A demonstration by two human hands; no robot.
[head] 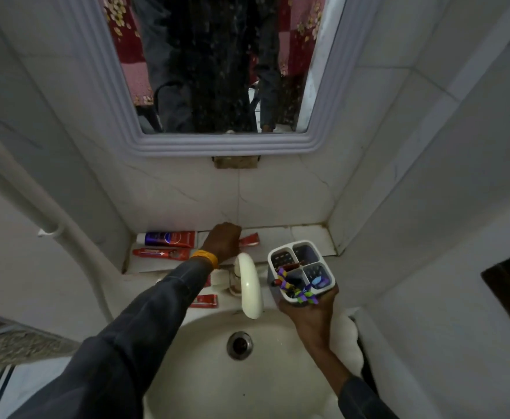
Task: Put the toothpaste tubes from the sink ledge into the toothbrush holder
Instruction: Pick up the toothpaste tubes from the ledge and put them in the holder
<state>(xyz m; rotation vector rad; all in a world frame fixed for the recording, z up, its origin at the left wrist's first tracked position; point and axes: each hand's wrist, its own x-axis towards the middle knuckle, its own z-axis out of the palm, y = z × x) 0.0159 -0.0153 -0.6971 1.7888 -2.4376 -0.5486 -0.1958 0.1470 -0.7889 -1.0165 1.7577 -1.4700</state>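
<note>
My right hand (311, 313) holds a white four-compartment toothbrush holder (300, 272) above the basin's right side; purple and green items stick out of its front compartment. My left hand (223, 241) reaches over the tiled ledge and closes on a red toothpaste tube (249, 239), whose end shows to the right of my fingers. Left of that hand lie a purple-and-red tube (169, 238) and, in front of it, a slim red tube (161, 253). Another red tube (204, 300) lies on the sink rim, partly hidden under my left sleeve.
A cream tap (249, 285) rises between my two arms over the white basin (205, 373) with its drain (239, 345). A framed mirror (217, 71) hangs above the ledge. Tiled walls close in on both sides; a white pipe (21, 195) runs down the left.
</note>
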